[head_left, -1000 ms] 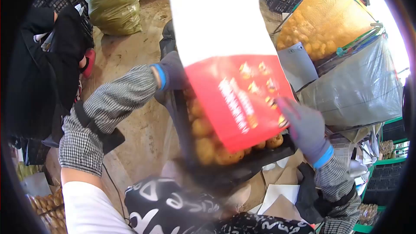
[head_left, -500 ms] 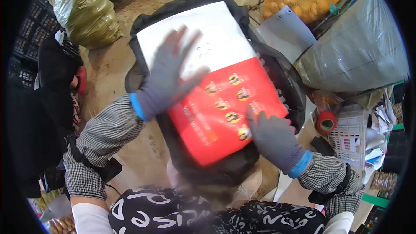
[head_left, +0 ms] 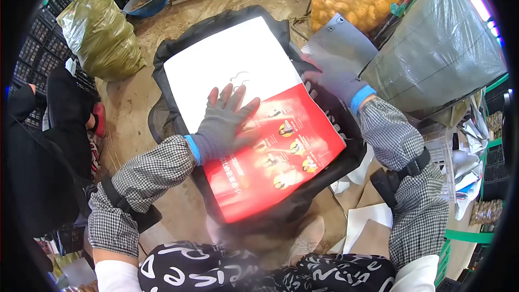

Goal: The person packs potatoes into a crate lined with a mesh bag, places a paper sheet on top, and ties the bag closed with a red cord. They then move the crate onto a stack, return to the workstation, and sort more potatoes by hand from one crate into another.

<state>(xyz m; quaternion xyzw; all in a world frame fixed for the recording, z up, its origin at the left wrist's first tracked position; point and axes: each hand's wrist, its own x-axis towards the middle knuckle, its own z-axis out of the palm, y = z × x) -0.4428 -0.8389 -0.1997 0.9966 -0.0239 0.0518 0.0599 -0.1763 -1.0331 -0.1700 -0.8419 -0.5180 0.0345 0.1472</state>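
A large sheet [head_left: 216,54], white on its upper half and red with small round pictures and print on the lower half, lies tilted over black fabric [head_left: 165,70] in front of me. My left hand [head_left: 224,124], in a grey glove with a blue cuff, rests on the middle of the sheet, fingers spread where white meets red. Beyond the sheet's right edge is my right hand [head_left: 338,78], gloved the same way, close over the black fabric. Motion smears its fingers. Two thin curved lines show on the white half above my left fingertips.
At upper left stands a yellow-green plastic sack [head_left: 102,32] near a blue basin [head_left: 148,2]. A mesh sack [head_left: 362,0] of potato-like produce and a big grey plastic-covered bundle [head_left: 438,48] flank the right. A person in dark clothes [head_left: 46,167] is at left. Loose papers [head_left: 370,221] lie lower right.
My right hand has moved from the red half's lower right up to beside the sheet's right edge. My left hand has shifted slightly right and down, now sharper with fingers spread.
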